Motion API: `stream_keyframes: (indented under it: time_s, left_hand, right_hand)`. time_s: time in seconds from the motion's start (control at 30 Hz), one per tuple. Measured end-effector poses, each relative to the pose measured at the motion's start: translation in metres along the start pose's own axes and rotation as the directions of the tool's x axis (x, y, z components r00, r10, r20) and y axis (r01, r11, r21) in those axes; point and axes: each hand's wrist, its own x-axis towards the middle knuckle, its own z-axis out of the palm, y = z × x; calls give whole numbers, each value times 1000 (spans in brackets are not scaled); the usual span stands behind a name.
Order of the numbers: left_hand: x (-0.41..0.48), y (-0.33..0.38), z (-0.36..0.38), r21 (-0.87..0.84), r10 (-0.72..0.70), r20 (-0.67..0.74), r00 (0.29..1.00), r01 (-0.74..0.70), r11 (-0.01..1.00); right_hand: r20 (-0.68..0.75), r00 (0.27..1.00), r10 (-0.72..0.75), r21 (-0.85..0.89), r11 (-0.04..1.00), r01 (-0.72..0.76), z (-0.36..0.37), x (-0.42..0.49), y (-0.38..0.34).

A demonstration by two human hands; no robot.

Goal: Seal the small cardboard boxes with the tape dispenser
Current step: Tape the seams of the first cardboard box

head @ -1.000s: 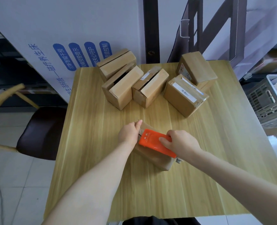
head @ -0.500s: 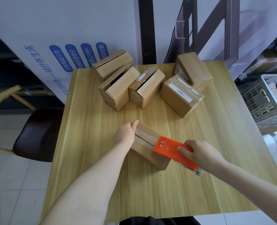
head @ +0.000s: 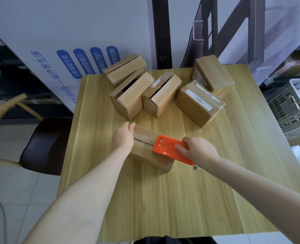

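A small cardboard box (head: 146,152) lies mid-table with its top seam showing. My left hand (head: 123,137) grips its left end and holds it down. My right hand (head: 197,149) holds the orange tape dispenser (head: 168,147), which rests on the right part of the box's top over the seam. Several more small boxes stand at the back: three with flaps ajar (head: 126,70) (head: 130,96) (head: 162,95), and two closed ones (head: 197,103) (head: 212,74) on the right.
The wooden table (head: 163,199) ends near my body. A dark chair seat (head: 43,147) stands left of it, and a grey slatted crate (head: 290,106) is at the right. A big white carton with blue print (head: 71,41) leans behind the table.
My right hand drew the dispenser from the left part of the box's top rightward past its end, and it now sits back over the right half. My left hand stays put.
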Motion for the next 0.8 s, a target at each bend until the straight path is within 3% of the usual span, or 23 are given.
stream_keyframes:
  time_s: [0.07,0.13,0.2,0.47,0.8]
  left_hand:
    - [-5,9,1,-42,197,-93,976,-201,979]
    - [-14,21,8,-40,432,-22,902,-433,901]
    - [-24,27,17,-9,532,91,842,-533,846]
    - [-27,21,29,184,587,182,789,-614,768]
    - [-30,28,25,251,554,157,818,-575,778]
  right_hand:
    - [0,1000,-2,11,1000,2,2,-1,1]
    - [1,1000,-4,21,1000,4,2,-2,2]
    - [0,1000,-11,11,1000,11,0,-3,5]
    - [25,999,-38,-5,999,38,-6,-2,13]
    - [54,999,6,57,998,-9,-7,-20,42]
